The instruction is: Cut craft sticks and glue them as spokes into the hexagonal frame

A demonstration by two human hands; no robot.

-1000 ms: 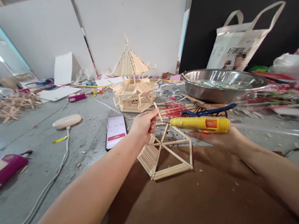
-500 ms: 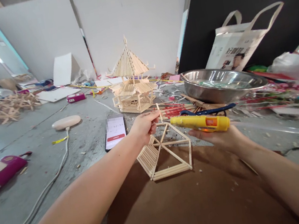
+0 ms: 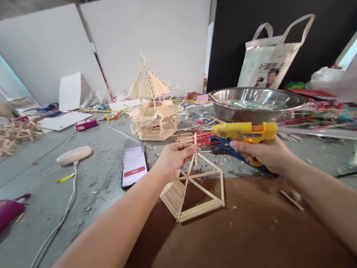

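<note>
Between the fingertips of my left hand [image 3: 176, 159] is a thin wooden stick [image 3: 195, 139], held upright above the far edge of a wooden stick frame [image 3: 201, 176]. Several spokes meet at the middle of that frame; its left section is filled with sticks laid side by side, and a few more line its near edge. My right hand [image 3: 263, 152] grips a yellow glue gun [image 3: 245, 132], its nozzle pointing left toward the stick, with a gap between. Blue-handled pliers [image 3: 229, 148] lie just behind the right hand, partly hidden.
A finished-looking stick pavilion [image 3: 152, 106] stands behind the frame. The phone [image 3: 133, 165] lies left of my hand. At the right are a steel basin [image 3: 256, 115] and a tote bag [image 3: 268, 62]. A white cable [image 3: 64, 213] crosses the left floor; a brown board [image 3: 235, 242] lies in front.
The glue gun has moved right, away from the stick, and now shows its handle side. My left hand keeps the stick, slightly lower in view. The whole view has shifted a little.
</note>
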